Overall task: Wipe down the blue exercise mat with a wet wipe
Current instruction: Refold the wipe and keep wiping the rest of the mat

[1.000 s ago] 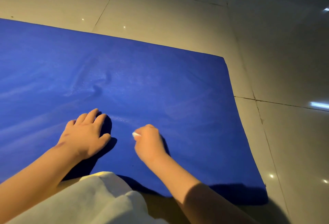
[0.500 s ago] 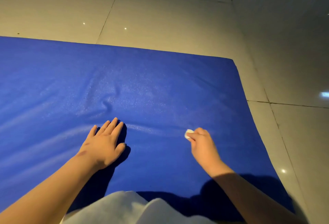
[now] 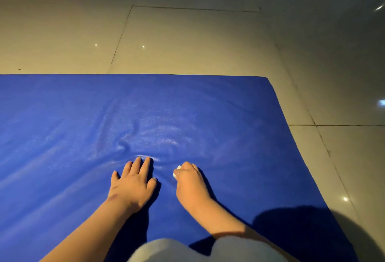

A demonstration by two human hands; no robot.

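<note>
Head view: a person kneels at the near edge of a blue exercise mat [image 3: 208, 116] spread flat on a glossy tiled floor [image 3: 187, 38], both bare arms reaching forward onto it. The mat fills the lower part of the frame; its far edge runs straight across the middle of the picture and its far right corner sits toward the upper right, with floor tiles beyond and along the right edge.

The left hand [image 3: 133, 184] lies palm down on the mat, fingers spread and extended, holding nothing, a little in from the near edge. Just ahead of its fingertips the mat's surface puckers into a small crease, and a faint sheen spreads across the blue around that spot.

The right hand [image 3: 190, 182] rests just beside the left, toward the mat's right edge, curled closed around a small white wet wipe [image 3: 176, 171]. Only a corner of the wipe shows, poking out at the thumb side of the fist and pressed down against the mat.

A pale garment [image 3: 166, 250] covers the person's knees at the near edge, and a dark shadow falls over the mat's near right corner. Points of reflected light dot the tiles.
</note>
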